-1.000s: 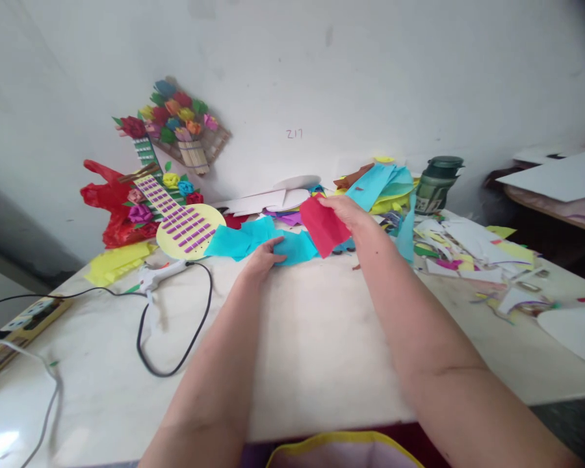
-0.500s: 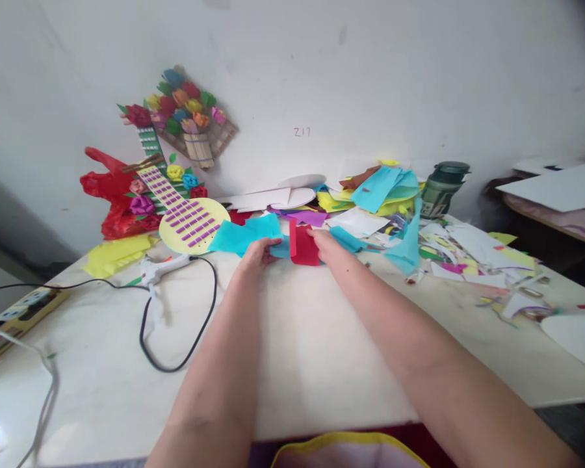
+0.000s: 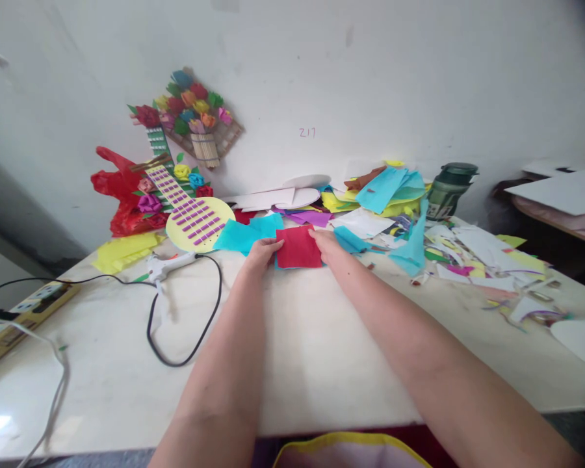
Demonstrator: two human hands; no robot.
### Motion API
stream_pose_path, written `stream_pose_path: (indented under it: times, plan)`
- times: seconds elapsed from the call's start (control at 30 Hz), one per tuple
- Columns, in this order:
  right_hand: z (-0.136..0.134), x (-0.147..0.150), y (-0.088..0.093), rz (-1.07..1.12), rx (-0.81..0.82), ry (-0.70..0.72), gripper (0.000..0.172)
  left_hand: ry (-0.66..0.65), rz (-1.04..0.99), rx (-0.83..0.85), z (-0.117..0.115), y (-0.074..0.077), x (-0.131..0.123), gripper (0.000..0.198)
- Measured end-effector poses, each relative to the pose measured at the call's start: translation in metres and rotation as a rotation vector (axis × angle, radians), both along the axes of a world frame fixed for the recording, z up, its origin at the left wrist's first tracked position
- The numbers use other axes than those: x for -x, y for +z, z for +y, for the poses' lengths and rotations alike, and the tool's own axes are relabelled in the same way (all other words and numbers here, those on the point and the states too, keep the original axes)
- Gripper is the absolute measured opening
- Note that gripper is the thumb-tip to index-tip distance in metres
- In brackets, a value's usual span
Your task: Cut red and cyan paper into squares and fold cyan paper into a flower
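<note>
A red paper square [image 3: 298,248] lies flat on the white table [image 3: 322,338], on top of a turquoise paper sheet [image 3: 246,235]. My left hand [image 3: 260,255] grips the red square's left edge, thumb on its upper corner. My right hand [image 3: 327,246] holds its right edge, fingers curled onto the paper. Both forearms reach out over the table from the near edge.
A white glue gun [image 3: 168,265] with a black cord [image 3: 185,354] lies to the left, beside a yellow paper guitar [image 3: 195,221] and a red plastic bag [image 3: 121,195]. A power strip [image 3: 26,312] sits far left. Coloured paper scraps [image 3: 468,253] and a green bottle [image 3: 446,190] fill the right.
My right hand brought the red paper down from the air and laid it flat on the turquoise sheet. My left hand shifted from the turquoise paper to the red square's left edge.
</note>
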State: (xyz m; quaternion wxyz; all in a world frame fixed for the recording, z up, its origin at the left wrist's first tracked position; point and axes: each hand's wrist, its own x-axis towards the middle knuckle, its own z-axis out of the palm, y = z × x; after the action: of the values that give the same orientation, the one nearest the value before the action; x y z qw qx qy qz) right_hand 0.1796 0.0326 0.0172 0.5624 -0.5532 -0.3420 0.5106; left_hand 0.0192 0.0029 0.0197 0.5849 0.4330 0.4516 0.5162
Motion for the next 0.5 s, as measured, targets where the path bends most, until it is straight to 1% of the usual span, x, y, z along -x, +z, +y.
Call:
stream_pose_path:
  times: [0.07,0.1,0.17,0.23,0.3,0.4,0.5]
  plan:
    - [-0.0002,0.0006,-0.0007,-0.041,-0.002,-0.004,0.010,-0.014,-0.007,-0.003,0.0010,-0.0002,-0.0002,0.030]
    - [-0.0006,0.0009,-0.0010,-0.064,-0.003,-0.008,0.010,0.000,-0.006,0.002,0.0014,-0.0002,-0.0005,0.033]
    - [-0.0016,0.0013,-0.0010,-0.103,-0.002,-0.010,0.011,0.060,-0.008,0.022,0.0019,-0.0004,-0.0011,0.046]
    - [-0.0028,0.0013,-0.0002,-0.123,0.005,-0.004,0.010,0.128,-0.006,0.043,0.0018,-0.0007,-0.0016,0.064]
    - [-0.0038,0.0010,0.0010,-0.124,0.010,0.000,0.009,0.160,0.003,0.051,0.0011,-0.0007,-0.0018,0.074]
    - [-0.0045,0.0003,0.0024,-0.142,0.012,0.005,0.010,0.152,0.010,0.060,-0.0002,0.0005,-0.0017,0.071]
    - [-0.0046,-0.0001,0.0024,-0.183,0.018,0.023,0.010,0.107,0.004,0.065,-0.0007,0.0029,-0.0017,0.056]
